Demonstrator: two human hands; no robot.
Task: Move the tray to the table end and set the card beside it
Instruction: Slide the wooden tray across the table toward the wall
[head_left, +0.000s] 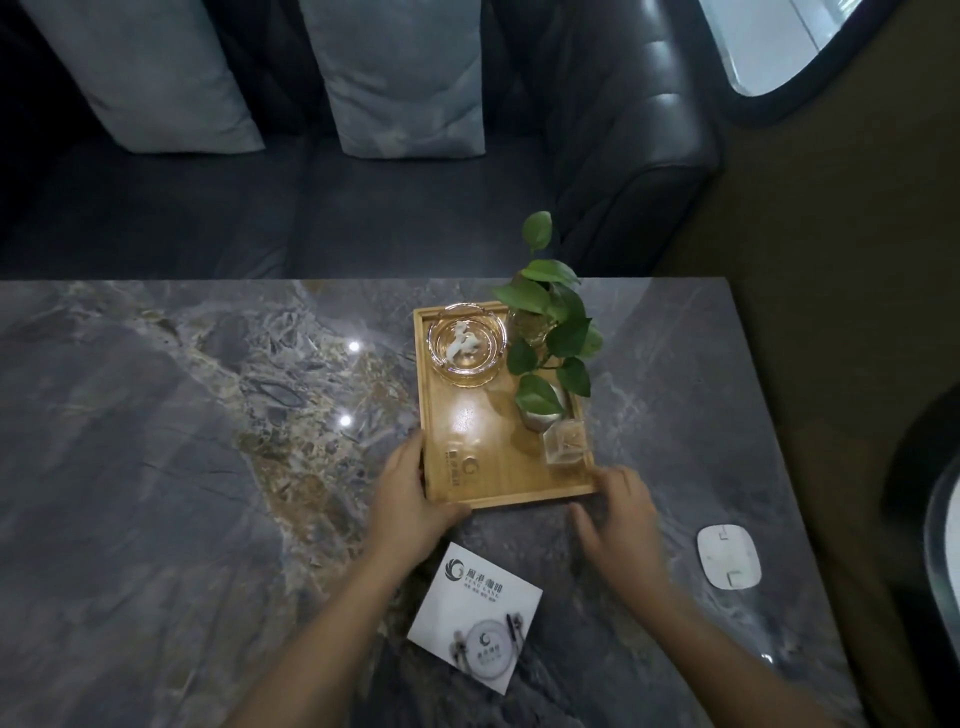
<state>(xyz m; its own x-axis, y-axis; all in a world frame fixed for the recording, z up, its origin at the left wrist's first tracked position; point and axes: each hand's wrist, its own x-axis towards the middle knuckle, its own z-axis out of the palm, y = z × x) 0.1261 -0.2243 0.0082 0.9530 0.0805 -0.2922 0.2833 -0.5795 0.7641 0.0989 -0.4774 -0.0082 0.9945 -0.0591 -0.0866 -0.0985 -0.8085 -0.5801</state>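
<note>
A wooden tray (485, 441) lies on the grey marble table (156, 441), near its far right end. It carries a glass ashtray (466, 343), a leafy plant in a vase (550, 332) and a small clear box (566, 441). My left hand (410, 499) grips the tray's near left corner, fingers along the left rim and thumb at the front edge. My right hand (618, 514) is blurred, fingers spread, just at the near right corner; contact is unclear. A white square card (475, 616) with a logo lies flat on the table between my forearms.
A white rounded pad (729, 556) sits by the table's right edge. A dark sofa (363, 208) with two grey cushions (400, 78) runs behind the far table edge. Brown floor lies past the right end.
</note>
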